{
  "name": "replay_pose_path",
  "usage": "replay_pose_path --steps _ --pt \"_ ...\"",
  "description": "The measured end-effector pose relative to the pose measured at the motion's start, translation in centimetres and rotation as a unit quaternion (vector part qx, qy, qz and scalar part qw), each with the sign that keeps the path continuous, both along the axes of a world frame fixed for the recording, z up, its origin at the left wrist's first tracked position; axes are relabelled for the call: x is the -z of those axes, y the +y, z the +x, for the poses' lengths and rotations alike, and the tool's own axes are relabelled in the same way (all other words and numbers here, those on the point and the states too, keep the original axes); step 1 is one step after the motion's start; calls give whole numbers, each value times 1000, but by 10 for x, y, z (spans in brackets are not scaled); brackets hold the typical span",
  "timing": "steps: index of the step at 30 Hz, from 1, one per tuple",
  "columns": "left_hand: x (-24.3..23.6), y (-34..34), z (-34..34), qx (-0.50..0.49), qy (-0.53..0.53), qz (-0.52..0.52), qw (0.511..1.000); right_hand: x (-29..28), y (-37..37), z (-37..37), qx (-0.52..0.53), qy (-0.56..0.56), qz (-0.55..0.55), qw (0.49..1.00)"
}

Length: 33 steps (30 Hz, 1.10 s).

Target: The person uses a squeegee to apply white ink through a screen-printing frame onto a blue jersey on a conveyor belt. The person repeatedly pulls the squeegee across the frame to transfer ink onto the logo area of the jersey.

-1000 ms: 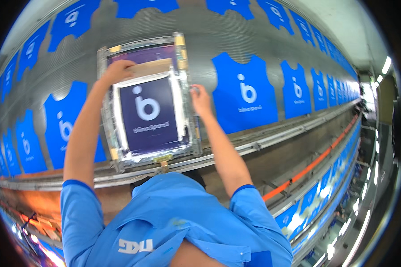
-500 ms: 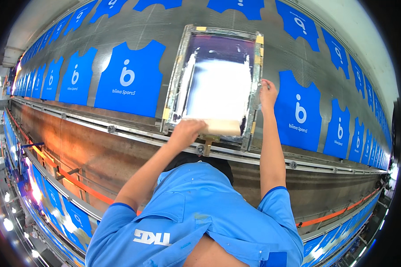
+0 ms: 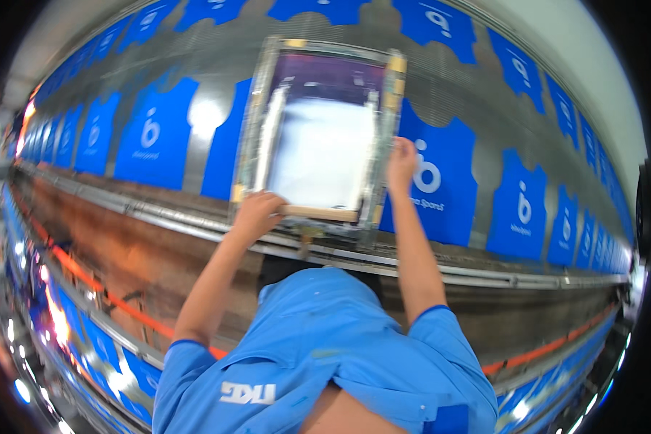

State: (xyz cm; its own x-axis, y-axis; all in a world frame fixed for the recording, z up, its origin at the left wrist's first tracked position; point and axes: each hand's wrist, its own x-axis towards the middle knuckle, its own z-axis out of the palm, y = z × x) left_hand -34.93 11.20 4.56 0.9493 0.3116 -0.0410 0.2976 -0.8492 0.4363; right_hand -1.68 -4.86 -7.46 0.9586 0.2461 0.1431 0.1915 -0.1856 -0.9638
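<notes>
A metal screen frame (image 3: 396, 94) with a dark mesh and a broad white ink layer rests over the blue vest-shaped fabric pieces. My left hand (image 3: 262, 211) is closed on the pale squeegee bar (image 3: 320, 212) at the frame's lower edge. My right hand (image 3: 402, 160) grips the right side of the frame, fingers curled. A printed blue piece (image 3: 441, 202) lies just right of the frame and partly under it; another blue piece (image 3: 218, 170) shows at its left. The picture is slightly blurred.
The long grey table (image 3: 340, 32) carries two rows of blue pieces with white prints. A metal rail (image 3: 470, 272) runs along its near edge, above a brown strip (image 3: 134, 253). An orange rail (image 3: 528, 354) and another table of blue pieces lie behind me on both sides. Ceiling lights show at the left.
A second ago my left hand and squeegee were at the screen's top; they moved down, leaving white ink over the logo. Since half a second ago, the frame has shifted right along the pieces.
</notes>
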Motion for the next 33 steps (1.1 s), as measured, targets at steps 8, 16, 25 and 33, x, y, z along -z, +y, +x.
replay_pose_path --steps 8,16,25,33 --pt "-18 60 -31 20 39 40 998 -24 65 -62 42 47 -77 995" --pt "-14 78 -45 -6 42 21 999 -24 78 -70 52 89 -138 985" --pt "-17 194 95 6 11 61 998 -33 55 -43 -90 -106 -396 908" --pt "-4 284 229 63 120 40 990 -130 192 45 -267 -222 -429 834"
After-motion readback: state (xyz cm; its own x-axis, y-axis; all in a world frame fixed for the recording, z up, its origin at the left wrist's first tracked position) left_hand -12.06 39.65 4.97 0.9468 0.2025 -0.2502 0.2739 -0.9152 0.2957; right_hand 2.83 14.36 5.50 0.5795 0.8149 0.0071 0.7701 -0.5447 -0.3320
